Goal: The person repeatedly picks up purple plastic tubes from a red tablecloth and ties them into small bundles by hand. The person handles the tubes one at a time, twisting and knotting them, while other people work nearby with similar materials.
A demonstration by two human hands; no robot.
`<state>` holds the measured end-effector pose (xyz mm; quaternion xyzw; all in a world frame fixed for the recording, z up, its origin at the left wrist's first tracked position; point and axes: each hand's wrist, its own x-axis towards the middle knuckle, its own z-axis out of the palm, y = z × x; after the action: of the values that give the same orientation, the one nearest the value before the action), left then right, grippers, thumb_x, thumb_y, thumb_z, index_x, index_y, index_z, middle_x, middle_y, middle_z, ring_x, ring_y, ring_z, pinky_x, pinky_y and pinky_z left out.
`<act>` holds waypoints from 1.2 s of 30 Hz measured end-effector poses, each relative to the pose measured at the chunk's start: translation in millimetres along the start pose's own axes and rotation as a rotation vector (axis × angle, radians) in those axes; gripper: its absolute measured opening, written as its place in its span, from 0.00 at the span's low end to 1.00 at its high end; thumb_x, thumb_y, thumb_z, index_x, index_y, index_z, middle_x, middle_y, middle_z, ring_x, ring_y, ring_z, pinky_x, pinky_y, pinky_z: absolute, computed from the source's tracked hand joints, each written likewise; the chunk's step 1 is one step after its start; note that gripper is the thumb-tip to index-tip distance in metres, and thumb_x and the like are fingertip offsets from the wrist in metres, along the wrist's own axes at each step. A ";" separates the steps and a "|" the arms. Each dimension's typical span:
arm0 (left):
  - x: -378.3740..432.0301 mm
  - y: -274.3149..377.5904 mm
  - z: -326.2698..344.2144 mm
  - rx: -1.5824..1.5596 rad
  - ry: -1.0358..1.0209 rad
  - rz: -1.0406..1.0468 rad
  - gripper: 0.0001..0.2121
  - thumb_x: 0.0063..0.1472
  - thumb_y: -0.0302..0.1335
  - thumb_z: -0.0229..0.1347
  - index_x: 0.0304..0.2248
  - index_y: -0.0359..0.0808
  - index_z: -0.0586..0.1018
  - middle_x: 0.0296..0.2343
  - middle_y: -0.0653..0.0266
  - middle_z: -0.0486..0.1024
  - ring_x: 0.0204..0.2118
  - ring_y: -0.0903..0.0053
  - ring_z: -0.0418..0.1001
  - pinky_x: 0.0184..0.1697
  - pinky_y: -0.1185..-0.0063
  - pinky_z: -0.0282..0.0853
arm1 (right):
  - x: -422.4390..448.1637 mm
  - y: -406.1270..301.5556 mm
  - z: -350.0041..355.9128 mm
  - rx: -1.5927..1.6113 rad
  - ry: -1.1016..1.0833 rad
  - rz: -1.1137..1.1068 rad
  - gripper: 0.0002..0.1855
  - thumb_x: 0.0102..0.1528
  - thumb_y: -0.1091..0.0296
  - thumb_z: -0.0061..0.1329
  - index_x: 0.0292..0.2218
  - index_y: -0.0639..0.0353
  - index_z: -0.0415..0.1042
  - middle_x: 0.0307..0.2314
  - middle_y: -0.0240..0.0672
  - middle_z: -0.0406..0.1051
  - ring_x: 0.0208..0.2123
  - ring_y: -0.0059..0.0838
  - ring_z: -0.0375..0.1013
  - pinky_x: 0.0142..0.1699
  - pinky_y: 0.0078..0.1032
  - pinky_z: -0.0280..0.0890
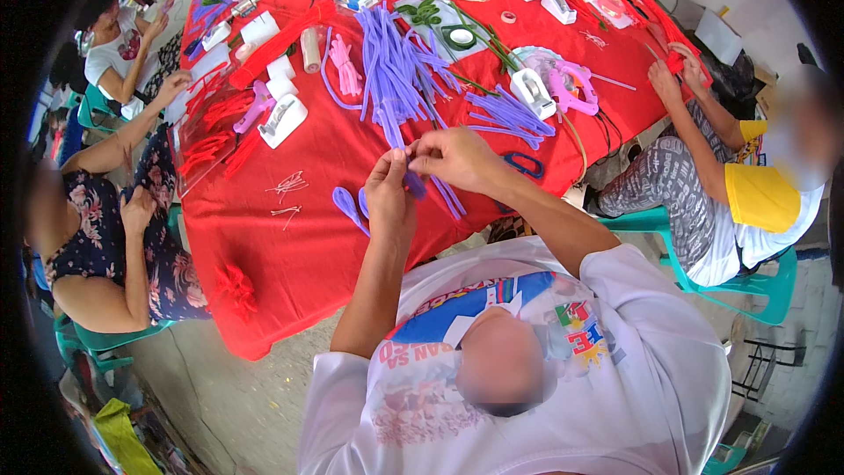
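My left hand (388,194) is raised over the near edge of the table and pinches a violet pipe cleaner (414,186) between thumb and fingers. My right hand (455,157) meets it from the right, its fingertips closed at the same piece; the exact grip is partly hidden. Looped violet pipe cleaners (346,206) show just left of my left hand. Beyond both hands spreads a large bundle of violet pipe cleaners (395,72). A shorter violet bunch (513,120) lies to the right, near scissors with dark blue handles (525,165) beside my right forearm.
A red cloth (316,270) covers the table. White tape dispensers (283,121) and pink glue guns (575,87) stand on both sides. A pink bundle (344,66) and red pipe cleaners (227,109) lie farther left. Co-workers sit left and right, one hand (666,82) near red strands.
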<state>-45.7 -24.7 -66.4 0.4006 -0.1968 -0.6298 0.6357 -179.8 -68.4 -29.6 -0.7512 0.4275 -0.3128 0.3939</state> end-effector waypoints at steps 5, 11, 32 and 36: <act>-12.1 0.9 2.6 0.283 -0.013 0.149 0.07 0.60 0.29 0.49 0.32 0.34 0.75 0.23 0.68 0.73 0.24 0.85 0.69 0.27 0.85 0.66 | 19.3 -17.2 -25.4 0.057 0.198 -0.091 0.12 0.49 0.67 0.52 0.37 0.62 0.73 0.22 0.28 0.69 0.19 0.13 0.61 0.24 0.16 0.57; -28.3 5.8 18.0 0.485 -0.082 0.187 0.10 0.60 0.33 0.49 0.33 0.33 0.75 0.19 0.72 0.69 0.19 0.90 0.62 0.22 0.89 0.55 | 17.8 0.9 -24.1 0.575 -0.094 0.119 0.08 0.49 0.69 0.53 0.32 0.63 0.75 0.14 0.26 0.65 0.14 0.13 0.61 0.19 0.16 0.56; -32.5 -3.3 14.4 0.250 -0.074 0.339 0.09 0.62 0.30 0.46 0.31 0.33 0.74 0.18 0.72 0.65 0.19 0.89 0.59 0.21 0.88 0.54 | 7.2 -16.0 -26.8 0.639 0.033 0.056 0.08 0.51 0.71 0.50 0.32 0.66 0.74 0.20 0.31 0.70 0.18 0.15 0.65 0.23 0.13 0.62; -34.5 -4.3 19.3 0.208 -0.031 0.349 0.09 0.62 0.31 0.46 0.31 0.33 0.73 0.19 0.72 0.66 0.19 0.89 0.58 0.21 0.88 0.54 | 7.2 -14.2 -22.8 0.740 0.100 0.057 0.04 0.49 0.74 0.52 0.29 0.64 0.72 0.17 0.29 0.68 0.17 0.14 0.65 0.21 0.13 0.60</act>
<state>-67.4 3.9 -49.2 0.4140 -0.3370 -0.4926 0.6873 -189.3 -77.6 -5.2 -0.5297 0.3248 -0.4713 0.6259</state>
